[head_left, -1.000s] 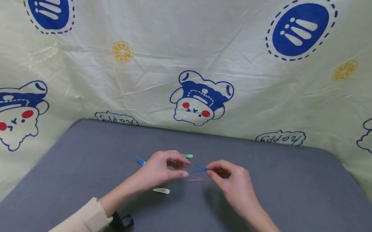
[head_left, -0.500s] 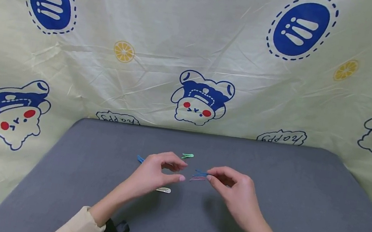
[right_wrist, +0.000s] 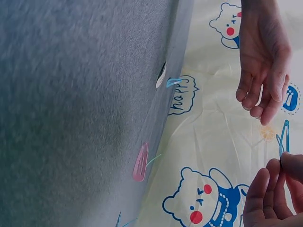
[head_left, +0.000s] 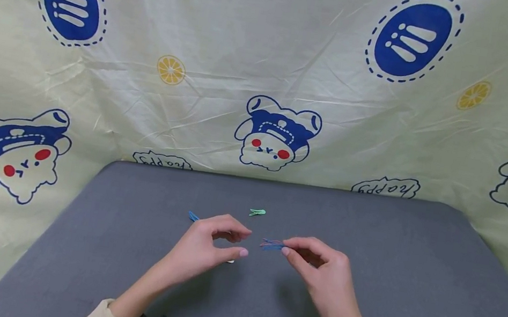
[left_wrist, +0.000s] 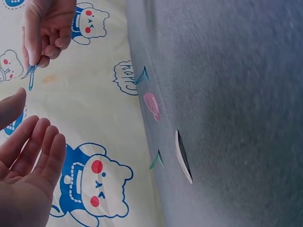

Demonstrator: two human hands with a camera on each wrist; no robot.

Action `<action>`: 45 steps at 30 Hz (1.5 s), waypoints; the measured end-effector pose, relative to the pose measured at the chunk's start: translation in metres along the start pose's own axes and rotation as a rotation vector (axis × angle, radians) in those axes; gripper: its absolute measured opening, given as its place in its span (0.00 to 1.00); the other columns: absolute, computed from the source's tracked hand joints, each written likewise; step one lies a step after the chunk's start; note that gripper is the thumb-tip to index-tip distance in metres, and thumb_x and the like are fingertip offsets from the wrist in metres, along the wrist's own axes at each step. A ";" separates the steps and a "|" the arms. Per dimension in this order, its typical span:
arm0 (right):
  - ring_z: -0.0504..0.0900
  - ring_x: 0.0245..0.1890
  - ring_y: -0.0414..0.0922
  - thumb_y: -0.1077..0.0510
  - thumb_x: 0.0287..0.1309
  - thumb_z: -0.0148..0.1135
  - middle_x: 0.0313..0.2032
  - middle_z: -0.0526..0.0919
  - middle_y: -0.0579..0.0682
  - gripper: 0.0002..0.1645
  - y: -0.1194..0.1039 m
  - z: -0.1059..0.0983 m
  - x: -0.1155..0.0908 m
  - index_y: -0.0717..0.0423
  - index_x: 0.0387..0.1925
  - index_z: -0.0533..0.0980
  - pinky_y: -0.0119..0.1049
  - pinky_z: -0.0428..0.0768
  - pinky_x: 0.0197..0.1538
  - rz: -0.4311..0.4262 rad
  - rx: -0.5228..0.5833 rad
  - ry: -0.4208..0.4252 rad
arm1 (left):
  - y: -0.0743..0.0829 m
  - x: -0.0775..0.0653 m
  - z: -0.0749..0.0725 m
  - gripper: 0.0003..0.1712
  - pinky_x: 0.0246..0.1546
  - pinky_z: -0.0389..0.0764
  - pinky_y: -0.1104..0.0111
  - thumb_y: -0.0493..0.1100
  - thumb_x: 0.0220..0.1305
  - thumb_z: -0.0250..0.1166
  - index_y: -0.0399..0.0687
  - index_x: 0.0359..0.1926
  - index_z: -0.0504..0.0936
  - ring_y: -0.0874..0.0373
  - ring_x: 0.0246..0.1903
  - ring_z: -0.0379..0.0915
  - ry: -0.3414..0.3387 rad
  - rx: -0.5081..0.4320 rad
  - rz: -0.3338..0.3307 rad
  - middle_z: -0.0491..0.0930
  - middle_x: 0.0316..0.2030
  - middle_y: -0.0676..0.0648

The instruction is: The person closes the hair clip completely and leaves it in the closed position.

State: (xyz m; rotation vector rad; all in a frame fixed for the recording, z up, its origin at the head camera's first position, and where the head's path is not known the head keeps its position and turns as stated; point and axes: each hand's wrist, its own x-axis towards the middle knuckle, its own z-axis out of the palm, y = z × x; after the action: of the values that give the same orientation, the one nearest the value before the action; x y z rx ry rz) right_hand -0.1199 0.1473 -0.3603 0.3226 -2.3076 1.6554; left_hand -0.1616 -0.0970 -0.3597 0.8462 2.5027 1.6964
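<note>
My right hand (head_left: 318, 259) pinches a blue snap hair clip (right_wrist: 283, 141) between thumb and fingertips above the table. The clip is sprung apart, and its free end points at my left hand (head_left: 207, 247). That hand holds nothing; its fingers and thumb are spread apart, a short gap from the clip. A pink hair clip (left_wrist: 152, 105) lies on the table below, overlapped by the held one in the head view. Beyond the hands lies a green clip (head_left: 257, 212). A white clip (left_wrist: 183, 157) is mostly hidden behind my left hand in the head view.
Another blue clip (head_left: 193, 216) lies to the left of my left hand. One more blue clip (left_wrist: 143, 75) shows on the grey table (head_left: 393, 243), hidden by my right hand in the head view. A printed curtain (head_left: 212, 109) hangs behind the far edge.
Both hands have come nearer to me, the left also a little leftward. The pinched blue clip has moved down with the right hand and now overlaps the pink clip in the head view.
</note>
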 end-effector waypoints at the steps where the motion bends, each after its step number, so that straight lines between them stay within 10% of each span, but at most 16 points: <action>1: 0.82 0.33 0.44 0.56 0.56 0.72 0.34 0.85 0.41 0.06 0.000 0.000 -0.001 0.45 0.37 0.86 0.33 0.80 0.36 0.000 0.008 0.001 | 0.000 -0.001 0.001 0.17 0.52 0.77 0.62 0.42 0.56 0.75 0.58 0.47 0.86 0.58 0.45 0.78 0.006 -0.002 0.004 0.81 0.43 0.60; 30: 0.81 0.35 0.40 0.57 0.57 0.71 0.34 0.84 0.37 0.08 -0.005 0.013 -0.016 0.37 0.36 0.85 0.31 0.80 0.41 -0.093 -0.024 0.018 | 0.006 -0.012 0.021 0.16 0.48 0.79 0.65 0.49 0.54 0.76 0.58 0.45 0.87 0.62 0.44 0.79 0.046 -0.002 0.131 0.82 0.41 0.59; 45: 0.82 0.37 0.43 0.65 0.55 0.71 0.38 0.84 0.47 0.09 0.000 0.023 -0.021 0.51 0.38 0.85 0.31 0.81 0.42 -0.167 0.132 0.057 | 0.009 -0.013 0.030 0.04 0.37 0.80 0.67 0.38 0.57 0.74 0.50 0.35 0.90 0.62 0.36 0.80 0.181 0.009 0.288 0.84 0.33 0.58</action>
State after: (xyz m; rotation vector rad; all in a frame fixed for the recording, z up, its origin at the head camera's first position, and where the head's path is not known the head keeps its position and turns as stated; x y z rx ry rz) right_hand -0.1022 0.1262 -0.3747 0.4763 -2.0743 1.7133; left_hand -0.1374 -0.0741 -0.3681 1.1528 2.6092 1.9256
